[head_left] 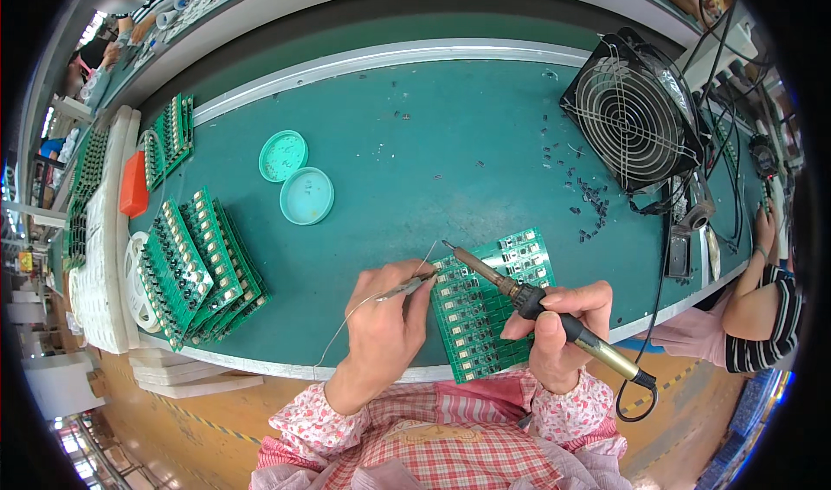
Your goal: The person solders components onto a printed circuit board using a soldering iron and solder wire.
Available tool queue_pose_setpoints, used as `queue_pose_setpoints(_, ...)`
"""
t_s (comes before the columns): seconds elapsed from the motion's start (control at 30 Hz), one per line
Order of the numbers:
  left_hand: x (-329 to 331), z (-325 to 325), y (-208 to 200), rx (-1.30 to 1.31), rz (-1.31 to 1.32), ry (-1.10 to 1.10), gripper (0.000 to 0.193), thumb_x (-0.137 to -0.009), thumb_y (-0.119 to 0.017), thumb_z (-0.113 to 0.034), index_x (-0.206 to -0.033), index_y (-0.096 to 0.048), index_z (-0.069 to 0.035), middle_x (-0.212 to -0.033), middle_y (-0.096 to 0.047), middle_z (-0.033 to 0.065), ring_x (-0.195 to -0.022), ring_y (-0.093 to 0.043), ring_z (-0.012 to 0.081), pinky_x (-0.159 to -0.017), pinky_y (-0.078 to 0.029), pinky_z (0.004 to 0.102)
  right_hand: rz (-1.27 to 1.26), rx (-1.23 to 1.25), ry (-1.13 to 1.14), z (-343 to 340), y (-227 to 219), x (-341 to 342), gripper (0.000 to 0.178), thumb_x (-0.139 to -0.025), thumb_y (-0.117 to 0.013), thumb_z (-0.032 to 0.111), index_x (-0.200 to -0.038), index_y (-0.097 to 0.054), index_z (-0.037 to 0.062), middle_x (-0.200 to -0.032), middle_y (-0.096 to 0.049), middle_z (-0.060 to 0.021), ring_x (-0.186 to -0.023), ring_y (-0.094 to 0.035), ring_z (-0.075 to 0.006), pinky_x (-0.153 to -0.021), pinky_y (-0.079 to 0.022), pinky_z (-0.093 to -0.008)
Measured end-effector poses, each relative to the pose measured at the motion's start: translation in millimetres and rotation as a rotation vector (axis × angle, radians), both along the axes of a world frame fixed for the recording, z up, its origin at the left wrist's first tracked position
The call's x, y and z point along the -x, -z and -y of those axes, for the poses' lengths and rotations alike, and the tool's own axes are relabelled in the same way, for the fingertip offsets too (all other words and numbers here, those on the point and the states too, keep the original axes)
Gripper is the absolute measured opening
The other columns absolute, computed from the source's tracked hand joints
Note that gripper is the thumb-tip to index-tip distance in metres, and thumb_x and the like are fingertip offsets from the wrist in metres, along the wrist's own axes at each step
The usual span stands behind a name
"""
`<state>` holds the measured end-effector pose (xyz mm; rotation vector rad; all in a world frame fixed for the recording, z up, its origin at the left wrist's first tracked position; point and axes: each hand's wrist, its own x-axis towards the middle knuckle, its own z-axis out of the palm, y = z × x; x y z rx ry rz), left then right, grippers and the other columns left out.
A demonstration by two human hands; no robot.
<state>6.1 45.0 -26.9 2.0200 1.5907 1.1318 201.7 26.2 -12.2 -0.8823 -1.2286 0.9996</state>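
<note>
A green circuit board (468,340) with rows of small parts lies at the table's front edge, between my hands. My left hand (376,330) is closed on metal tweezers (400,290), whose tips are at the board's upper left corner. A thin solder wire (344,324) also runs through its fingers, its far end rising beside the board. In my right hand (567,351) is a soldering iron (487,270), gripped by its dark collar and slanting up to the left. The iron's tip is near the wire end and that same corner; whether they touch I cannot tell.
Stacked circuit boards (186,274) stand at the left, near an orange block (133,184). Two round turquoise dishes (307,197) sit farther back. Small black parts (591,197) are scattered before a black fan (632,113) at the right. A person's arm (751,304) shows far right.
</note>
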Motion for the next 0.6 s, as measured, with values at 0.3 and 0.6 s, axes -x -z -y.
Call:
queue_pose_setpoints(0.3, 0.6, -0.7, -1.6, -0.01, -0.009, 0.023, 0.013, -0.083, -0.07, 0.003, -0.095, -0.066, 0.0, -0.098, -0.07, 0.0099, -0.078, -0.063, 0.0297, -0.071, -0.049, 0.0385, 0.01, -0.008, -0.036, -3.0, 2.5, -0.7, 0.028, -0.092, -0.069, 0.003, -0.105, -0.044, 0.0001, -0.077, -0.069, -0.0144, -0.072, -0.073, -0.017, -0.06, -0.059, -0.0266)
queue_pose_setpoints(0.6, 1.0, -0.7, -2.6, -0.009, -0.019, 0.018, 0.012, -0.084, -0.069, 0.003, -0.095, -0.068, 0.0, -0.098, -0.071, 0.0099, -0.079, -0.064, 0.0296, -0.071, -0.05, 0.0383, -0.032, 0.043, -0.023, 0.4, 1.1, -0.8, 0.024, -0.093, -0.066, 0.001, -0.103, -0.044, 0.0, -0.077, -0.068, -0.0146, -0.067, -0.072, -0.0176, -0.057, -0.058, -0.0266)
